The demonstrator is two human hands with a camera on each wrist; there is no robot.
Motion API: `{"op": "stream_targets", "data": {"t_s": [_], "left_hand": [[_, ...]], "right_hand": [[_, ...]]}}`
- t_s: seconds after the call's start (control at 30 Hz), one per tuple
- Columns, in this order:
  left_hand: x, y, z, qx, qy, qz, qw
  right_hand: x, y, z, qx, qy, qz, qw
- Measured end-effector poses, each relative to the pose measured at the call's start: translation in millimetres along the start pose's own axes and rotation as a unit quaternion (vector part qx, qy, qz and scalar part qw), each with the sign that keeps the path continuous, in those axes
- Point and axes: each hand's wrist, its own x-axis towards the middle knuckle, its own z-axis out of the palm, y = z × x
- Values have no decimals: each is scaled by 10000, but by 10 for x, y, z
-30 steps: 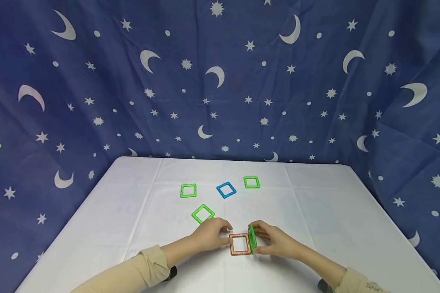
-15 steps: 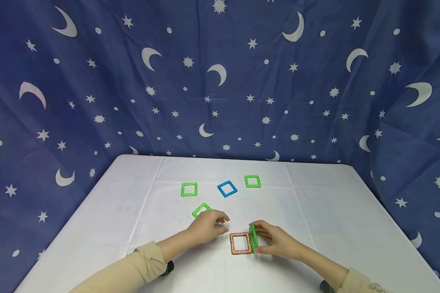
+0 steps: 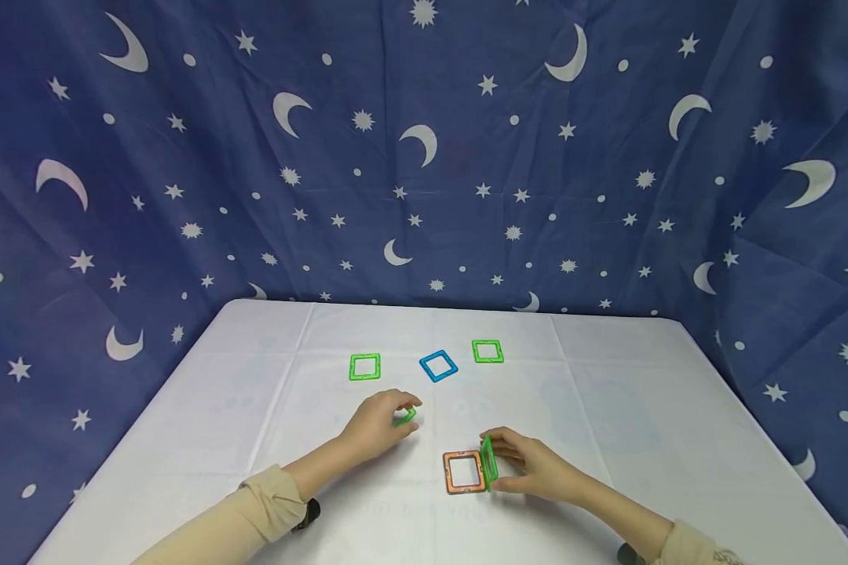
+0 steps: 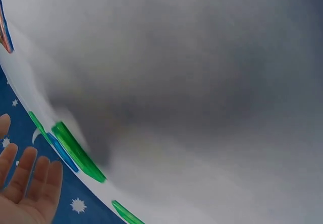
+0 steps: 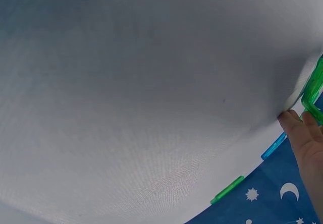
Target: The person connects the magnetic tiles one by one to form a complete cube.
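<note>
An orange square tile (image 3: 464, 472) lies flat on the white table (image 3: 629, 392). A green square tile (image 3: 488, 461) stands upright along the orange tile's right edge, and my right hand (image 3: 502, 464) pinches it; the right wrist view shows my fingertips (image 5: 298, 128) on this green tile (image 5: 314, 90). My left hand (image 3: 399, 414) lies over another green tile (image 3: 407, 416), most of which it hides. In the left wrist view the left hand's fingers (image 4: 25, 183) are straight, with a green tile (image 4: 75, 151) just past them.
Three more tiles lie flat farther back: a green one (image 3: 364, 366), a blue one (image 3: 438, 365) and a green one (image 3: 487, 351). A dark blue cloth with moons and stars (image 3: 424, 157) hangs behind the table.
My left hand left the orange tile and moved back and left onto the loose green tile, now covering it. The right hand kept its hold on the upright green tile.
</note>
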Motion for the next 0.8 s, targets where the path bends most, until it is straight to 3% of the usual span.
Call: {"op": "stream_targets", "data": {"t_s": [0.23,0.47,0.8], "left_hand": [[15,-69,-61,468,361,-311,9978],[12,-134,-28,1297,306,-821,9877],[72,-127,58,1483,84,-1188,9817]], "right_hand": [[8,-23,-9,3,1,-13,10000],[11,-33,1,-41,22,32,10000],[13,-31,5,-79,4,75,9999]]}}
